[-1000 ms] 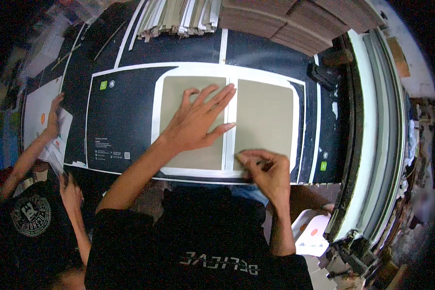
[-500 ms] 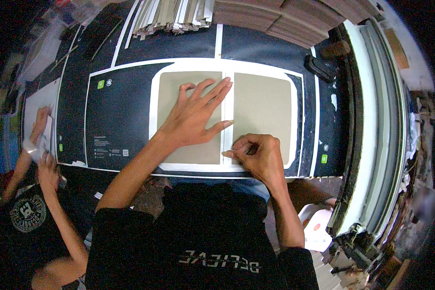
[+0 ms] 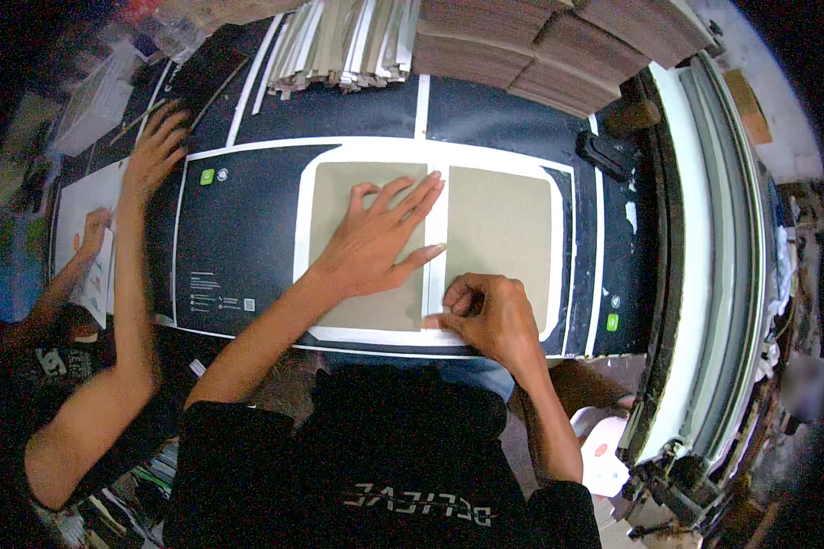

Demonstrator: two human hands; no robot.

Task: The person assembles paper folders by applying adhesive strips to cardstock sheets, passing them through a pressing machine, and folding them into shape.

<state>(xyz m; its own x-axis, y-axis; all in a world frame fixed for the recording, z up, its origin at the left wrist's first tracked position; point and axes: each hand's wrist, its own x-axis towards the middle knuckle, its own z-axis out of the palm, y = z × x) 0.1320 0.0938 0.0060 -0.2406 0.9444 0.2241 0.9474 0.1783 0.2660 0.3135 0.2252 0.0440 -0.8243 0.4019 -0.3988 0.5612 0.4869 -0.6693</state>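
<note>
Two flat tan boards, the left board (image 3: 375, 311) and the right board (image 3: 505, 220), lie side by side on a white-bordered sheet (image 3: 384, 152). A narrow white strip (image 3: 438, 215) runs between them. Fingers spread, my left hand (image 3: 368, 245) lies across the left board, its fingertips and thumb reaching the strip. My right hand (image 3: 498, 316) is closed at the strip's near end, over the right board's lower left corner. Its curled fingers hide what they hold, if anything.
Thin strips (image 3: 343, 41) are heaped at the back, beside stacked brown boards (image 3: 540, 46). A black object (image 3: 602, 156) lies at right, before a long roller machine (image 3: 714, 247). At left, a co-worker's raised hand (image 3: 160, 146) extends over the black printed table covering (image 3: 238, 220).
The whole view has shifted, with the table lower in it. My left hand keeps its place; my right hand has slid slightly nearer me. A co-worker's arm has swung up and forward at left.
</note>
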